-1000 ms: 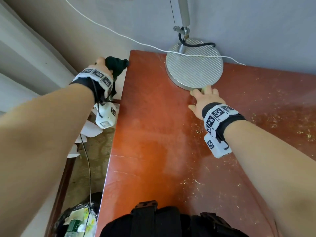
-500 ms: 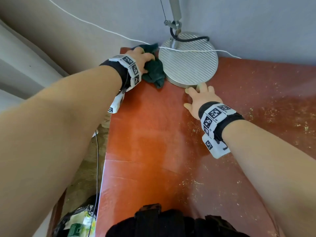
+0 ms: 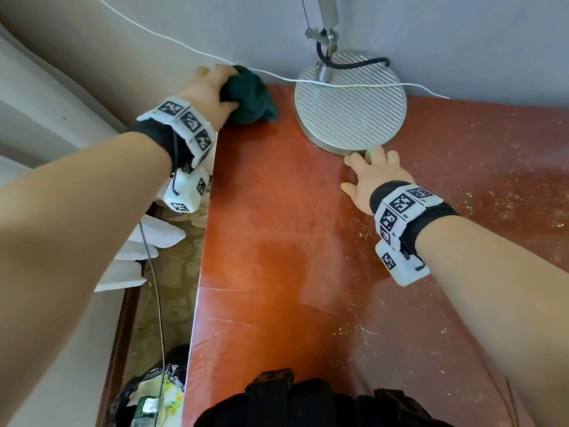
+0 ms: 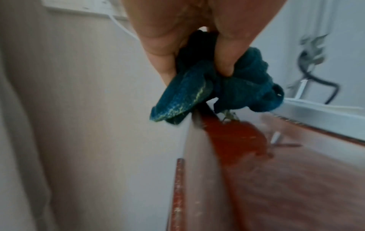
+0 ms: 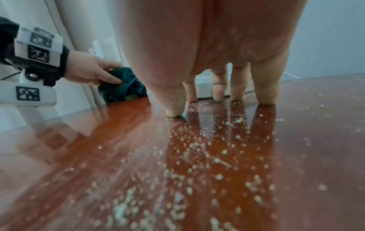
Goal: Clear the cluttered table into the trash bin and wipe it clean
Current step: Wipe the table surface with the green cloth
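Observation:
My left hand grips a bunched dark green cloth at the far left corner of the reddish-brown table. In the left wrist view the fingers curl round the cloth, which hangs at the table's corner edge. My right hand rests flat on the table with straight fingers, its tips against the front rim of the round metal lamp base. Pale crumbs lie scattered on the table under and behind the right hand. The trash bin with a black bag stands on the floor at the lower left.
A lamp pole and black cable rise from the base by the grey wall. A white cord runs along the wall over the base. White slippers lie on the floor left of the table. More crumbs cover the table's right side.
My left hand with the cloth swung from off the table's left edge onto the far corner beside the lamp base, then back left to the corner edge. The right hand stayed put.

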`<state>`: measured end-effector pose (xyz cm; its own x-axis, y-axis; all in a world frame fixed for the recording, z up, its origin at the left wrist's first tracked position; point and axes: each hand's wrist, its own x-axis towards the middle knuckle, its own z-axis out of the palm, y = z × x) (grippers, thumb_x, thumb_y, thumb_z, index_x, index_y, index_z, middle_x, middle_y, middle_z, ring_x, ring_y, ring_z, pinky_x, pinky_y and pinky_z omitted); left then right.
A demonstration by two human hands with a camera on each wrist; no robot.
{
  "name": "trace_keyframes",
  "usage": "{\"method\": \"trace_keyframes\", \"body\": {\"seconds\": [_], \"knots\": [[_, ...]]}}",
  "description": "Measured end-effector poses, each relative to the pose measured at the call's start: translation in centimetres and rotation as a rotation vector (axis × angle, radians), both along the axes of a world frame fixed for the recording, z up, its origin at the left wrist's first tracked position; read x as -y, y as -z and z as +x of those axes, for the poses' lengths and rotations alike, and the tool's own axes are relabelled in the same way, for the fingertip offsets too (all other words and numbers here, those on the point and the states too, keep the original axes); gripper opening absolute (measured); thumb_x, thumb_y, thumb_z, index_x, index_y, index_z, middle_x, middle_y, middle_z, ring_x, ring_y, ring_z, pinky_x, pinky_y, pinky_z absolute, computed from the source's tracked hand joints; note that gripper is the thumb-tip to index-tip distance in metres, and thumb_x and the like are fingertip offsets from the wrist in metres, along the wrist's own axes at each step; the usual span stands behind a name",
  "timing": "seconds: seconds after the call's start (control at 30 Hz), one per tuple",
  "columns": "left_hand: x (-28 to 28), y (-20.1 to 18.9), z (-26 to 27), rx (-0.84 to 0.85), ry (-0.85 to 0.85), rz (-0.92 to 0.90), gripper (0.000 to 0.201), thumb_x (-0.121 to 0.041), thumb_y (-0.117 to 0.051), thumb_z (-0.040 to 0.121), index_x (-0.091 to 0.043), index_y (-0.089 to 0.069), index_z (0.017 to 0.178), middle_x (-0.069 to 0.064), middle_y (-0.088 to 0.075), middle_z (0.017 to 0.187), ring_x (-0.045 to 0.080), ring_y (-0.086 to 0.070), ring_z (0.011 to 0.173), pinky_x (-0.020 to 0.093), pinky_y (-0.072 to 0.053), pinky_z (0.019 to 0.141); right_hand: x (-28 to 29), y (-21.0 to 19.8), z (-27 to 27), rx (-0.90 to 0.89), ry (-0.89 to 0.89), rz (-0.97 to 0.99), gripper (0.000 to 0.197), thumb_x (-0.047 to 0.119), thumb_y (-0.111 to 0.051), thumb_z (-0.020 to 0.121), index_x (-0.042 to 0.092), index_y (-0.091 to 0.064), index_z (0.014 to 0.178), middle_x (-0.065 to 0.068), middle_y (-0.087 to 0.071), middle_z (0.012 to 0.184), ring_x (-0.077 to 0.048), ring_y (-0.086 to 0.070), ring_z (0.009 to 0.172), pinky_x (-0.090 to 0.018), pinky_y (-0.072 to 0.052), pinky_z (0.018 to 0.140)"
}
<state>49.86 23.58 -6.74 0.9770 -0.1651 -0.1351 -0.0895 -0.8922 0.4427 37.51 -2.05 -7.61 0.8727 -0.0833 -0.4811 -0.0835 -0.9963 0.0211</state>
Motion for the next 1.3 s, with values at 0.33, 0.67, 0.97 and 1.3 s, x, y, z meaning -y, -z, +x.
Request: {"method": "trace_keyframes", "body": {"seconds": [0.33, 0.67, 0.97, 1.3], "knots": [[4.9, 1.0, 1.9, -0.075, 0.209, 0.208, 0.054, -0.023, -0.055, 0.089, -0.019, -0.036, 0.139, 0.012, -0.035, 0.143, 0.036, -0.042, 0.126, 0.042, -0.035, 0.105, 0.2, 0.2, 0.0, 0.002, 0.016, 0.012, 0.045, 0.042, -0.041, 0.095, 0.03, -0.03, 0.137, -0.008, -0.027, 0.137, -0.031, -0.024, 0.127, -0.043, -0.047, 0.091], [1.7, 1.0, -9.7, -0.066, 0.372, 0.284, 0.054, -0.029, -0.055, 0.089, -0.02, -0.037, 0.139, 0.009, -0.035, 0.141, 0.031, -0.032, 0.131, 0.037, -0.023, 0.113, -0.3, -0.6, -0.4, 0.038, 0.025, 0.046, 0.044, 0.04, -0.045, 0.095, 0.028, -0.034, 0.136, -0.008, -0.03, 0.134, -0.03, -0.03, 0.12, -0.038, -0.04, 0.088], [-0.9, -0.6, -21.7, -0.348, 0.13, -0.218, 0.076, -0.028, -0.074, 0.076, -0.017, -0.027, 0.135, 0.006, -0.027, 0.134, 0.019, -0.053, 0.107, 0.038, -0.047, 0.095, -4.5, -3.5, -4.2, -0.017, -0.232, 0.358, 0.053, 0.042, -0.045, 0.094, 0.029, -0.031, 0.144, -0.006, -0.027, 0.148, -0.025, -0.026, 0.136, -0.04, -0.026, 0.111], [-3.3, -1.7, -20.2, -0.151, -0.13, 0.093, 0.053, -0.012, -0.054, 0.086, -0.015, -0.035, 0.135, 0.01, -0.033, 0.141, 0.029, -0.037, 0.128, 0.037, -0.035, 0.104, -10.0, -2.1, -9.9, -0.126, -0.789, 0.215, 0.058, 0.023, -0.052, 0.091, 0.031, -0.029, 0.143, -0.003, -0.027, 0.145, -0.027, -0.03, 0.128, -0.037, -0.04, 0.098]]}}
